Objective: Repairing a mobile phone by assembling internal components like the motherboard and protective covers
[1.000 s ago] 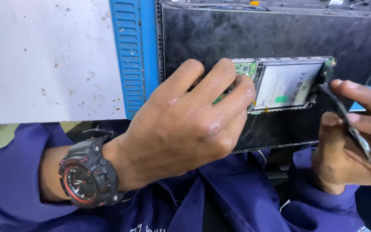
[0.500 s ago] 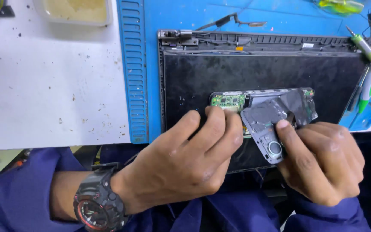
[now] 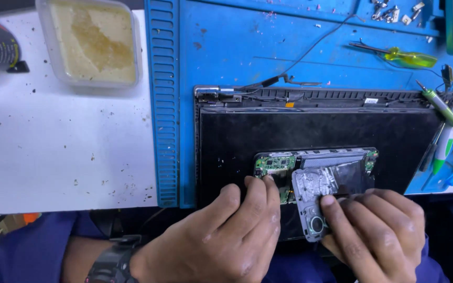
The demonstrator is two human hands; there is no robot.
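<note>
An opened phone with a green circuit board lies on a black laptop screen panel on the blue mat. My left hand, with a black watch on the wrist, presses its fingertips on the phone's left end. My right hand holds a grey metal shield plate with a round camera hole against the phone's middle. The lower part of the phone is hidden by both hands.
A plastic tub of yellowish stuff stands on the white table at upper left. A yellow-handled screwdriver, green and white tools and loose screws lie at the right of the mat.
The view has tilted down and back, so more of the mat and table shows. My right hand brought the metal plate down onto the phone. The left hand stays on the phone's left end.
</note>
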